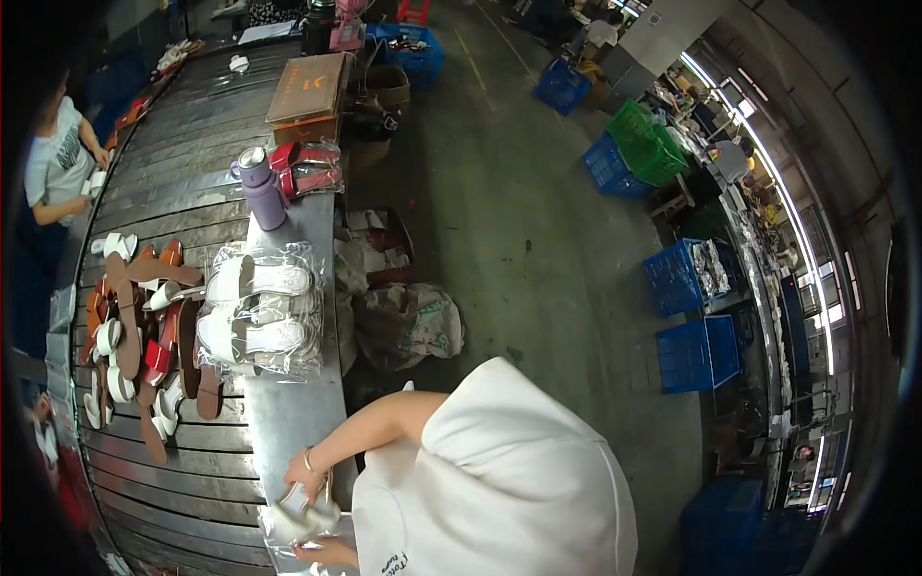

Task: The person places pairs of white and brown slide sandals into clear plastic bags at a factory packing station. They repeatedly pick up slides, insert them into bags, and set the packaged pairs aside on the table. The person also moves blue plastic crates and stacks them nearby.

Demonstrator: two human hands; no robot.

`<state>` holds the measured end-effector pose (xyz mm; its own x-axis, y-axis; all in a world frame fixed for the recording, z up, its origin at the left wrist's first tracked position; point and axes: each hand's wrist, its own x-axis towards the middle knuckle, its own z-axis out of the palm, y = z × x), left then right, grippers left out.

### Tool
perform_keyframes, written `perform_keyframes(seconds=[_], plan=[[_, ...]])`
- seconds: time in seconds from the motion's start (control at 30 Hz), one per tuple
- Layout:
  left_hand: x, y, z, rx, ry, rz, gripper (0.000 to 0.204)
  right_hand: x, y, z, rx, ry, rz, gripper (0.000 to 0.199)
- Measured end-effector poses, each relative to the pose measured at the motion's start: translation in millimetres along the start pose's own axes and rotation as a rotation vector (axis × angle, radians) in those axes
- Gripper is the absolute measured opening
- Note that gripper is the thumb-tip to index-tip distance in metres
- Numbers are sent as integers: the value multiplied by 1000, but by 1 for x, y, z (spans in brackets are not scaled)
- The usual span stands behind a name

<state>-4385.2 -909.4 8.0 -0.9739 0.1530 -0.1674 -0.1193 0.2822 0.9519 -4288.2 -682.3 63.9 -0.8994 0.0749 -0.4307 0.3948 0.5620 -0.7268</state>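
Observation:
My right hand, with a bracelet at the wrist, grips a pale white sandal at the edge of the metal ledge. Below it, my left hand is partly hidden by my shirt, its fingers closed at the lower side of the same footwear. Clear plastic shows beside the hands; whether it wraps the sandal I cannot tell. Farther up the ledge lie stacked white sandals in clear bags. Loose brown, red and white sandals are heaped on the slatted conveyor to the left.
A purple bottle stands beside bagged red sandals. Beyond are a brown box and a blue crate. A full sack sits on the floor by the ledge. Across the conveyor, a person handles white footwear.

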Motion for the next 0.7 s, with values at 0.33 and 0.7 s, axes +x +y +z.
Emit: perform_keyframes(seconds=[0.33,0.7], plan=[[-11,-21,-10,430,81,220,30,-14,-10,-23,-143,-113,223,67],[-17,-16,-38,-13,359,134,16,-12,-11,-37,-231,-131,130,66]])
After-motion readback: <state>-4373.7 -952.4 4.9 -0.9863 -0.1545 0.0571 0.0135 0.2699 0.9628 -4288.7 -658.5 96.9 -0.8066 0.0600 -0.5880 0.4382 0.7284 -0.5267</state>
